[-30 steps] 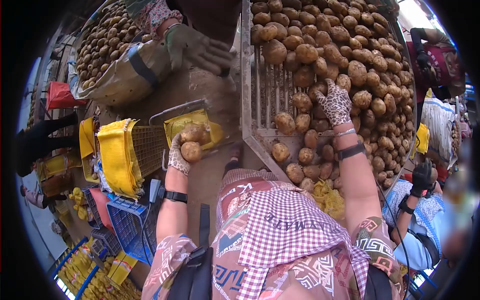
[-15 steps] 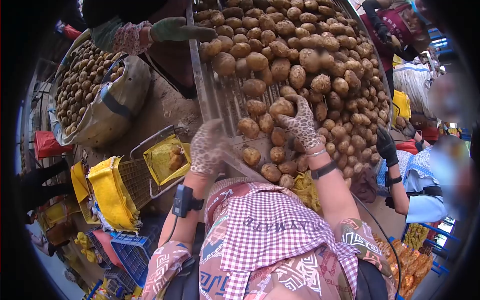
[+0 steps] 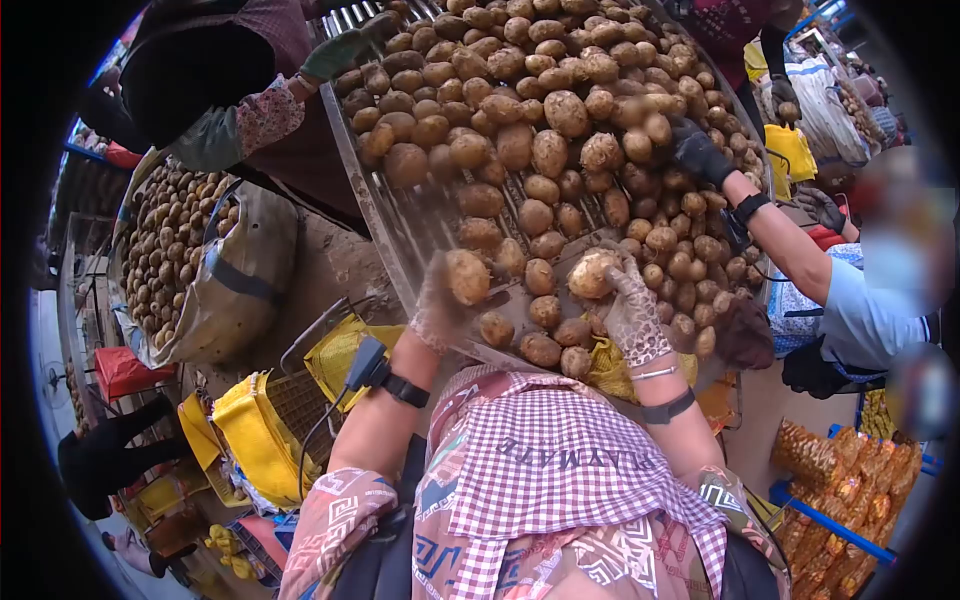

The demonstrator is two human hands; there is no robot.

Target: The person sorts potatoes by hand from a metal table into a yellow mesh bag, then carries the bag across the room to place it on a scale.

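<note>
Both my hands wear leopard-print gloves over the slatted metal sorting table [image 3: 380, 215]. My left hand [image 3: 436, 308], a little blurred, grips a potato [image 3: 467, 277] above the table's near left corner. In my right hand [image 3: 636, 322] is another potato [image 3: 594, 273], held between thumb and fingers. Several loose potatoes [image 3: 541, 349] lie between and just below my hands. Beyond them a thick layer of soil-dusted potatoes [image 3: 566, 113] covers the slats. A yellow mesh bag [image 3: 608, 370] hangs at the near edge by my right wrist.
A co-worker's dark-gloved hand [image 3: 703, 152] reaches into the potatoes from the right; another's green glove [image 3: 345, 48] is at the far left edge. A large sack of potatoes [image 3: 240, 270] stands left. Stacked yellow bags [image 3: 262, 425] and a yellow-lined basket [image 3: 345, 350] are near my left arm.
My left hand has moved onto the table and taken a potato. My right hand has drawn back toward me with its potato. The right co-worker's dark glove has reached in over the table.
</note>
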